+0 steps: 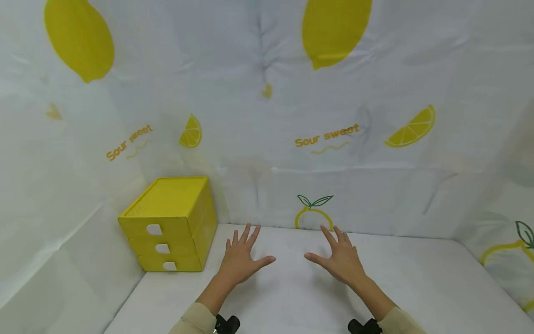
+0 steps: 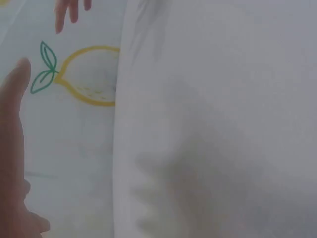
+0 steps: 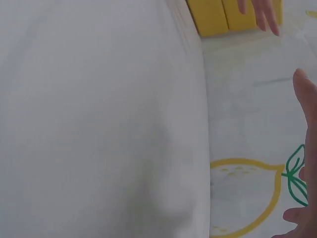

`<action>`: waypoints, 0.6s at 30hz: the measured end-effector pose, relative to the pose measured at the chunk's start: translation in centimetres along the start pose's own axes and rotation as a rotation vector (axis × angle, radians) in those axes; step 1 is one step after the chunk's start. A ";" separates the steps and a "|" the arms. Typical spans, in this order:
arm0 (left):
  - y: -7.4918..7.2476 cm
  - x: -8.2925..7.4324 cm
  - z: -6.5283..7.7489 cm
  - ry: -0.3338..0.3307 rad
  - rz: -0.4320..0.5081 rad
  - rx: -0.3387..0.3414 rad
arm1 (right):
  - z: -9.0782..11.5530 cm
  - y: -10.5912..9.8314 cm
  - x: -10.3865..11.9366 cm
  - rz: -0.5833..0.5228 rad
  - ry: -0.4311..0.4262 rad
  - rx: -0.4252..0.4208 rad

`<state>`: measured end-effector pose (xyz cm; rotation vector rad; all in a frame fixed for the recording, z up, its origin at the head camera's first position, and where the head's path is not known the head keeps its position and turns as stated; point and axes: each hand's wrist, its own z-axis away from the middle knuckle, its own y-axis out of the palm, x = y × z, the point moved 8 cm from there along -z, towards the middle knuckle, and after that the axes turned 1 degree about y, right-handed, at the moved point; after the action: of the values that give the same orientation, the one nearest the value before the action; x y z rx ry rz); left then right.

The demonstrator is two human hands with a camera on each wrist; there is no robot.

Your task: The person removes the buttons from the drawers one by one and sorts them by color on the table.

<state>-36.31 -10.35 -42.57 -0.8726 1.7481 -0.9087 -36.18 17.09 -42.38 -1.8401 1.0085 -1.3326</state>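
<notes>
Above the white table [image 1: 288,301], my left hand [image 1: 241,262] is held out with its fingers spread and its thumb pointing inward. Across a gap, my right hand [image 1: 343,260] mirrors it, fingers spread and thumb toward the left. Neither hand holds anything, and their shadows fall on the cloth below. A yellow drawer box [image 1: 167,199] with three drawers and white tabs stands left of the left hand, apart from it. In the left wrist view the left hand [image 2: 12,148] shows at the left edge; in the right wrist view the right hand [image 3: 309,148] shows at the right edge.
Behind the table rises a white backdrop [image 1: 250,139] printed with lemons and the words "Sour sweet". Similar sheeting closes off the left and right sides. A small dark camera sits at each wrist, by the beige sleeves [image 1: 195,319].
</notes>
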 end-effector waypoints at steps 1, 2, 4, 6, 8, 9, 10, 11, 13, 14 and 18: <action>-0.5 0.3 0.5 0.000 0.028 -0.009 | 0.1 0.3 0.5 -0.034 -0.003 0.007; -1.0 0.6 1.0 -0.011 0.061 -0.016 | 0.2 0.6 0.9 -0.075 -0.001 0.020; -2.2 1.3 2.2 -0.036 0.157 -0.054 | 0.3 1.2 1.6 -0.172 0.010 0.054; -3.7 1.9 3.4 -0.054 0.263 -0.126 | 0.4 1.9 2.4 -0.277 0.025 0.080; -5.6 2.6 4.6 -0.049 0.314 -0.240 | 0.5 2.5 3.4 -0.369 0.028 0.093; -6.7 2.9 5.1 -0.034 0.324 -0.313 | 0.5 2.8 3.9 -0.409 0.024 0.090; -7.8 3.4 5.6 -0.011 0.328 -0.392 | 0.5 3.1 4.5 -0.444 0.018 0.085; -8.9 3.7 6.2 0.019 0.325 -0.477 | 0.5 3.4 5.2 -0.478 0.004 0.077; -11.0 4.6 7.5 0.095 0.298 -0.641 | 0.5 3.8 6.6 -0.536 -0.023 0.065; -12.0 5.0 8.1 0.123 0.287 -0.716 | 0.5 4.0 7.3 -0.561 -0.043 0.058; -15.0 7.4 10.4 0.173 0.244 -0.955 | 0.0 4.6 10.8 -0.619 -0.120 0.063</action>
<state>-26.32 -25.74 -35.44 -1.1388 2.4068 0.0740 -35.07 5.46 -41.21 -2.2492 0.3284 -1.5434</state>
